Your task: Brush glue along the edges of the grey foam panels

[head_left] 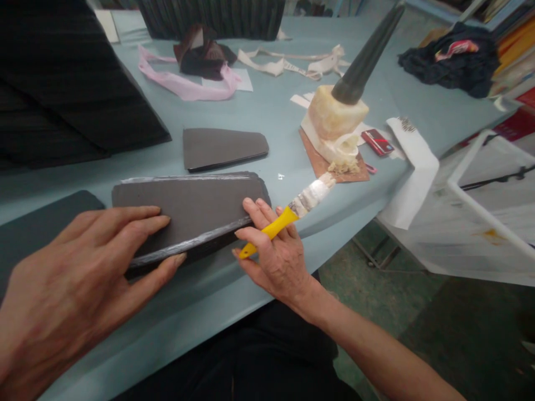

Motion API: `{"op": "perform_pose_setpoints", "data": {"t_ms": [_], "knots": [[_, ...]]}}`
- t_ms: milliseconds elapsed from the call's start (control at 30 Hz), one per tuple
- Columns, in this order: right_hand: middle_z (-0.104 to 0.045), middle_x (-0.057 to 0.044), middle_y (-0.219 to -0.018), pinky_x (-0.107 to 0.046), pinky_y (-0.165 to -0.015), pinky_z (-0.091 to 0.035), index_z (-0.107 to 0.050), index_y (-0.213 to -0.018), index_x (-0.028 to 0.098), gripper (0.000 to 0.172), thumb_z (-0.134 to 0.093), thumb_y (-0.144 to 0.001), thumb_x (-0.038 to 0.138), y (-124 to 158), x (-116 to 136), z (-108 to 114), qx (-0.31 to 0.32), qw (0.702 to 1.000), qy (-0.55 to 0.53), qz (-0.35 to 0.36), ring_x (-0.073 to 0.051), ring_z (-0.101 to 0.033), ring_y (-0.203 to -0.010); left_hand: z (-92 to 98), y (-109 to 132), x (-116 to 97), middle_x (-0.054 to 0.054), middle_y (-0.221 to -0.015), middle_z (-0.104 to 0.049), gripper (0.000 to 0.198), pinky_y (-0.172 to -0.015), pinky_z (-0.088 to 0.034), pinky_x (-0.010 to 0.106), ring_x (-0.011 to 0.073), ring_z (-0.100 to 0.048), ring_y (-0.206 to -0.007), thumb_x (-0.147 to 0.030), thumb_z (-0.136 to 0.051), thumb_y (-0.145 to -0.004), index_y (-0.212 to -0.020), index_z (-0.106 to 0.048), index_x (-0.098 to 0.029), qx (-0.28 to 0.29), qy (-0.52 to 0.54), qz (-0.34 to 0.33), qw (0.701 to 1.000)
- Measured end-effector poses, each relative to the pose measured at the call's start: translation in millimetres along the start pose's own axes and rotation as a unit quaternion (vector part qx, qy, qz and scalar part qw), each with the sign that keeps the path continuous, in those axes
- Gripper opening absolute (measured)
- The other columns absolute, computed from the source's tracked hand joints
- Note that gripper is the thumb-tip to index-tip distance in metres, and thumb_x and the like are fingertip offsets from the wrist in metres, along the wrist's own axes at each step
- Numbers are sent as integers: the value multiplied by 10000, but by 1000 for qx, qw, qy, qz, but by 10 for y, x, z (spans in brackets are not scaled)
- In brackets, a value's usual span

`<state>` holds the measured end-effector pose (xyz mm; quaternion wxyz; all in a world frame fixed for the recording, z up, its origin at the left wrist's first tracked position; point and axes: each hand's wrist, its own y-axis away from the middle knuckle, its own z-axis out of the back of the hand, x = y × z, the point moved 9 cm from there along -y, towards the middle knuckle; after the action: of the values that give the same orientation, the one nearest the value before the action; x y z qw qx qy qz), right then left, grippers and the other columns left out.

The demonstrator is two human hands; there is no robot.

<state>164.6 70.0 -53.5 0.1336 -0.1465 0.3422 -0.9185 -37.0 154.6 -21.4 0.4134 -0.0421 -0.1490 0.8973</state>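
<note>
My left hand [83, 273] lies flat with fingers stretched out on a grey trapezoid-shaped padded panel [196, 206] near the table's front edge, its borders shiny with glue. My right hand [276, 256] rests at the panel's right end, fingers touching its edge, and holds a yellow-handled glue brush [288, 217] between its fingers. The brush's glue-caked bristle end points up and right toward a lump of pale glue [338, 120] on a brown board.
A second grey panel [223, 147] lies behind the first, a dark one [37, 223] at the left edge. Black fabric [62, 83] covers the far left. A dark cone [368, 55] sticks in the glue lump. Pink and white ribbons, a red box [377, 141], white paper are beyond.
</note>
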Motion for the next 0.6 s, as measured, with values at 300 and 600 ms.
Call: {"op": "perform_pose_setpoints", "data": {"t_ms": [300, 600], "knots": [[-743, -63, -1497, -365, -1274, -420, -567, -1200, 302, 202, -648, -1022, 351, -57, 649, -79, -28, 999, -32, 31, -219, -659, -1448, 27, -39, -65, 158, -1341, -717, 454, -927, -589, 575, 409, -713, -1128, -562, -498, -1046, -1313, -626, -219, -13, -1, -2, 1000], [-690, -156, -1548, -472, -1311, -376, -548, -1247, 259, 258, -659, -1018, 296, 91, -54, 49, -22, 999, 5, -48, -238, -509, -1603, 25, -17, -66, 138, -1361, -716, 473, -954, -577, 588, 424, -693, -1146, -588, -512, -1030, -1318, -651, -239, -24, 20, 31, 999]]}}
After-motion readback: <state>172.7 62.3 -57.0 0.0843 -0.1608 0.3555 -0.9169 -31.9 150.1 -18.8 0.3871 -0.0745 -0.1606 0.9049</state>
